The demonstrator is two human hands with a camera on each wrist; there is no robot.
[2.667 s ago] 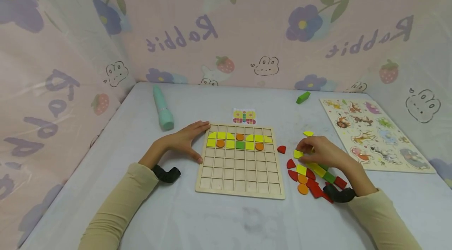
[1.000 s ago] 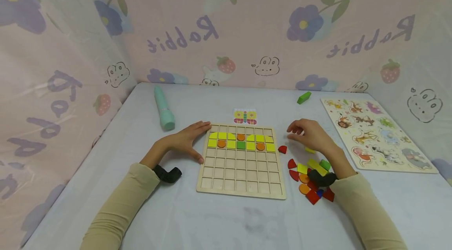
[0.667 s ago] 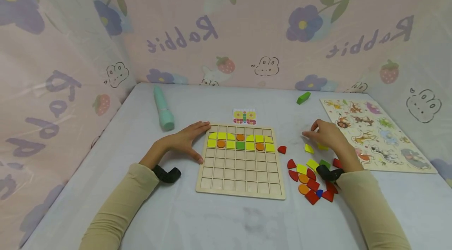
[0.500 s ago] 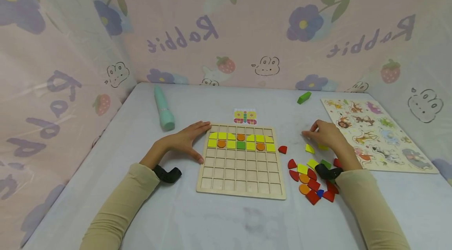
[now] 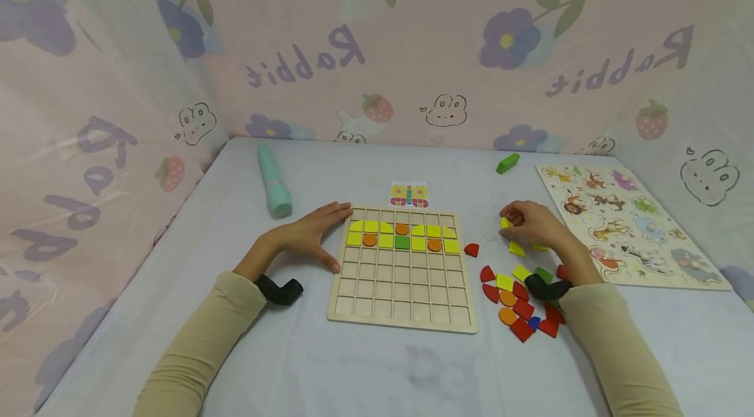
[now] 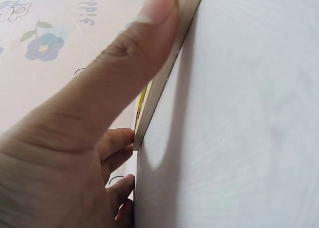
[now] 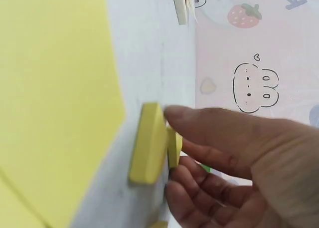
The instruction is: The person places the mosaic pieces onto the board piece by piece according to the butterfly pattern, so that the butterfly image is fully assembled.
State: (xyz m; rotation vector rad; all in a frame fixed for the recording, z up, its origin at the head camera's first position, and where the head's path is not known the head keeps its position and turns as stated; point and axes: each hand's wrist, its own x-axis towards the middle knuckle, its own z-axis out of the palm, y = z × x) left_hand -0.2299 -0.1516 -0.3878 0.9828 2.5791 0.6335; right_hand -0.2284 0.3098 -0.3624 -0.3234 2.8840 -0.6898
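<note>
In the head view my left hand (image 5: 312, 234) lies along the left edge of a wooden grid board (image 5: 377, 308), thumb and fingers spread. The left wrist view shows its thumb (image 6: 134, 43) against the board's side. Yellow tiles (image 5: 432, 231), a green square (image 5: 402, 242) and orange discs (image 5: 402, 228) fill parts of two upper rows. Right of the board, my right hand (image 5: 535, 226) pinches a small yellow tile (image 5: 505, 223) between thumb and fingers. Another yellow tile (image 7: 148, 143) is close to the thumb in the right wrist view.
Loose red, orange, yellow, green and blue pieces (image 5: 522, 308) lie below the right hand. A butterfly pattern card (image 5: 409, 194) sits behind the board. An animal puzzle board (image 5: 636, 227) is at right, a green block (image 5: 507, 163) farther back, a mint-green cylinder (image 5: 273, 181) at left.
A yellow square has gone into the right end of the board's lower filled row. My right hand came back from the board and took a yellow tile. The left hand stayed put.
</note>
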